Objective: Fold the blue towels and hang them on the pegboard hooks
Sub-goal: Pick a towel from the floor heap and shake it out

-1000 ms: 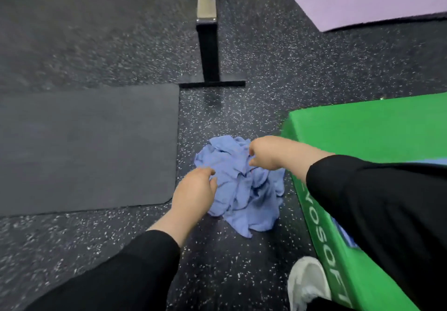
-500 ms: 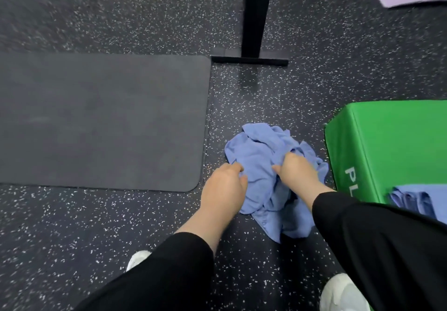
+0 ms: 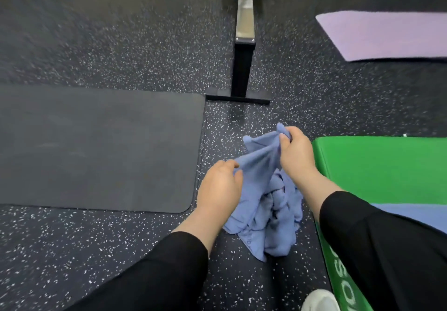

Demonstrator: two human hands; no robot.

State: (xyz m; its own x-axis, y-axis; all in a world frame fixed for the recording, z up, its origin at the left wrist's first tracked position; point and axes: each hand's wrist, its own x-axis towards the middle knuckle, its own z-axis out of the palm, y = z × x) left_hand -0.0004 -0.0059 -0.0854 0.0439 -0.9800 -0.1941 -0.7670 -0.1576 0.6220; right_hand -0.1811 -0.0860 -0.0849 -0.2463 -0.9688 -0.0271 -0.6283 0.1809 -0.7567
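- Your right hand (image 3: 294, 151) and left hand (image 3: 221, 185) pinch one blue towel (image 3: 266, 204) edge; the bunch below may snag
- The tail could drag the floor (image 3: 121, 238) at 6 o'clock

Two blue towels are seen: one crumpled towel (image 3: 268, 204) just left of the green box (image 3: 387, 165), and a second blue towel (image 3: 408, 216) laid on top of that box. Two hands are counted, the left hand (image 3: 219, 189) and the right hand (image 3: 296, 152), both left of the box. Two mats are counted: a dark mat (image 3: 96, 148) well left of the box and a purple mat (image 3: 387, 36) beyond it. One white shoe (image 3: 319, 301) is seen at the box's near corner. One black stand (image 3: 242, 68) is seen beyond the box, to its left.
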